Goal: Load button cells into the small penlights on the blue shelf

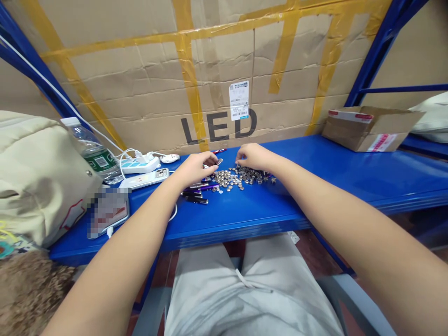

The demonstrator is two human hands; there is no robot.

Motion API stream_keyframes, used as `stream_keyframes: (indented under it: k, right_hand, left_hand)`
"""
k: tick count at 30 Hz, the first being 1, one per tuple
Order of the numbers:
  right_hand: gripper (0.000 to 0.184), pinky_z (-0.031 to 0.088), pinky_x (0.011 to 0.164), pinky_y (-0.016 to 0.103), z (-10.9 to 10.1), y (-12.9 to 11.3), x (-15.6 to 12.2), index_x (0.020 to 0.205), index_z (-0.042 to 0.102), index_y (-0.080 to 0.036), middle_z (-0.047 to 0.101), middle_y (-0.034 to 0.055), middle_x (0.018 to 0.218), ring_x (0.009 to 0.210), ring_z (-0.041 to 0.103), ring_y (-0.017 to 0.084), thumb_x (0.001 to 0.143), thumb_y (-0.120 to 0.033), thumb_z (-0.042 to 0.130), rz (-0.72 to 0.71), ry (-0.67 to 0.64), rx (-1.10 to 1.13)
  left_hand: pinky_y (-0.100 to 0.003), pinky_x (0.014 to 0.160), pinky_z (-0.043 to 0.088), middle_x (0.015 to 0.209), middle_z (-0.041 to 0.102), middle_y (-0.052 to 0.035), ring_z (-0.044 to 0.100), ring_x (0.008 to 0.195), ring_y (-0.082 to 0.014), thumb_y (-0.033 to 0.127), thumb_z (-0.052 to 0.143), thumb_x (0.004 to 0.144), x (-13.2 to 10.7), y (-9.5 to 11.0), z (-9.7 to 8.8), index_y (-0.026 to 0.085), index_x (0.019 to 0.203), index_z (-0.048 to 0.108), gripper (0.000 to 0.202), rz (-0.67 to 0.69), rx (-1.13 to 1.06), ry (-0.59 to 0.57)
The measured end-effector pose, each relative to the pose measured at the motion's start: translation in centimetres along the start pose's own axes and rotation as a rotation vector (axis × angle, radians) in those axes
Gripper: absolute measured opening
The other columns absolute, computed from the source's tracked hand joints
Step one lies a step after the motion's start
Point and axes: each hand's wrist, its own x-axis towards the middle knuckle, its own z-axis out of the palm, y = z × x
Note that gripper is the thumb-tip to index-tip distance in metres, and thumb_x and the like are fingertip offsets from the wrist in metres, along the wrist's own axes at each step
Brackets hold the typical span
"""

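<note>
Metal discs (227, 179), sm., silv., shiny, loose

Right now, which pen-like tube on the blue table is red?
The red tube lying beyond the left hand, close to the cardboard; its colour sets it apart from the purple tubes and black tubes on that hand's near side.

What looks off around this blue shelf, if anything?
The large cardboard behind the shelf is creased and crossed with yellow tape, so it looks worn. Loose metal discs lie directly on the shelf, scattered at the edges, which seems untidy but may be intended. Nothing else stands out.
</note>
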Motion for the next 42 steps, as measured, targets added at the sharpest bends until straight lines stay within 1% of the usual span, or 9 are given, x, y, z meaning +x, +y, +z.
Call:
stream_keyframes:
  k: [2, 6, 12, 17, 19, 22, 26, 35, 42]
  right_hand:
    - [0.022, 0.044, 0.071, 0.029, -0.3, -0.1, -0.2, 0.088, 0.075, -0.017, 0.072, 0.0083, 0.092, 0.081, 0.063, 0.02, 0.081, -0.029, 0.058, 0.018, 0.007, 0.025]
    - [0.022, 0.044, 0.068, 0.029, -0.4, -0.3, -0.4, 0.089, 0.075, -0.019, 0.073, 0.007, 0.089, 0.079, 0.064, 0.02, 0.079, -0.031, 0.06, 0.062, -0.064, 0.062]
    - [0.024, 0.043, 0.063, 0.031, 0.2, -0.4, -0.1, 0.085, 0.074, -0.02, 0.072, 0.0089, 0.087, 0.078, 0.063, 0.023, 0.075, -0.038, 0.061, 0.192, -0.058, -0.015]
    - [0.016, 0.043, 0.064, 0.032, 0.2, -0.6, 0.3, 0.078, 0.073, -0.019, 0.071, 0.0096, 0.082, 0.076, 0.062, 0.023, 0.072, -0.03, 0.063, 0.214, -0.03, 0.016]
    - [0.014, 0.044, 0.066, 0.032, 0.0, -0.9, 0.2, 0.075, 0.072, -0.016, 0.071, 0.0101, 0.081, 0.076, 0.062, 0.022, 0.072, -0.027, 0.063, 0.181, 0.031, 0.117]
    - [0.016, 0.045, 0.07, 0.03, -0.3, -1.3, 0.0, 0.078, 0.07, -0.015, 0.071, 0.0077, 0.082, 0.077, 0.061, 0.019, 0.076, -0.027, 0.059, 0.056, 0.129, 0.39]
    - [0.018, 0.044, 0.07, 0.028, -0.3, -1.9, 0.1, 0.082, 0.067, -0.016, 0.069, 0.0048, 0.083, 0.077, 0.059, 0.016, 0.079, -0.031, 0.057, -0.046, 0.186, 0.607]
    - [0.007, 0.04, 0.063, 0.026, -0.1, -2.0, -0.1, 0.078, 0.06, -0.016, 0.061, 0.0022, 0.075, 0.068, 0.052, 0.013, 0.076, -0.022, 0.056, -0.085, 0.158, 0.548]
    - [0.009, 0.038, 0.063, 0.025, -0.3, -2.1, -0.4, 0.08, 0.059, -0.016, 0.061, 0.0022, 0.075, 0.066, 0.051, 0.013, 0.076, -0.023, 0.054, -0.158, 0.167, 0.488]
  left_hand:
    - [-0.032, 0.082, 0.051, 0.097, 0.071, -0.0039, 0.065, 0.089, -0.0173, 0.024, 0.056, 0.081, -0.1, 0.0, 0.0, 0.02, 0.097, 0.064, 0.018, 0.003, 0.002, 0.0]
    - [-0.032, 0.083, 0.051, 0.096, 0.071, -0.0038, 0.065, 0.089, -0.0172, 0.026, 0.056, 0.082, -0.1, 0.1, -0.2, 0.019, 0.097, 0.064, 0.018, 0.015, 0.018, 0.005]
    - [-0.033, 0.083, 0.051, 0.098, 0.071, -0.004, 0.065, 0.09, -0.0178, 0.028, 0.056, 0.082, -0.1, 0.6, -0.7, 0.02, 0.099, 0.064, 0.021, 0.025, 0.047, 0.015]
    - [-0.033, 0.082, 0.051, 0.098, 0.071, -0.0042, 0.066, 0.09, -0.0175, 0.026, 0.056, 0.082, 0.0, 0.7, -0.4, 0.019, 0.098, 0.064, 0.019, 0.03, 0.05, -0.01]
    - [-0.031, 0.081, 0.051, 0.097, 0.071, -0.0035, 0.066, 0.089, -0.017, 0.025, 0.056, 0.082, 0.1, 0.6, -0.1, 0.02, 0.097, 0.064, 0.018, 0.02, 0.039, -0.018]
    - [-0.031, 0.079, 0.051, 0.094, 0.071, -0.0029, 0.066, 0.086, -0.0166, 0.025, 0.056, 0.082, 0.2, 0.3, 0.2, 0.02, 0.097, 0.065, 0.018, -0.005, 0.014, -0.024]
    - [-0.031, 0.079, 0.051, 0.095, 0.071, -0.0035, 0.066, 0.086, -0.0169, 0.026, 0.057, 0.081, 0.4, 0.1, 0.5, 0.019, 0.099, 0.065, 0.02, -0.028, -0.033, 0.008]
    - [-0.031, 0.078, 0.051, 0.096, 0.071, -0.0042, 0.065, 0.085, -0.0174, 0.027, 0.056, 0.082, 0.4, 0.2, 0.6, 0.018, 0.104, 0.066, 0.026, -0.061, -0.12, -0.012]
    - [-0.032, 0.077, 0.05, 0.099, 0.071, -0.005, 0.065, 0.085, -0.019, 0.029, 0.054, 0.082, 0.3, 0.3, 0.5, 0.018, 0.107, 0.065, 0.029, -0.074, -0.105, -0.03]
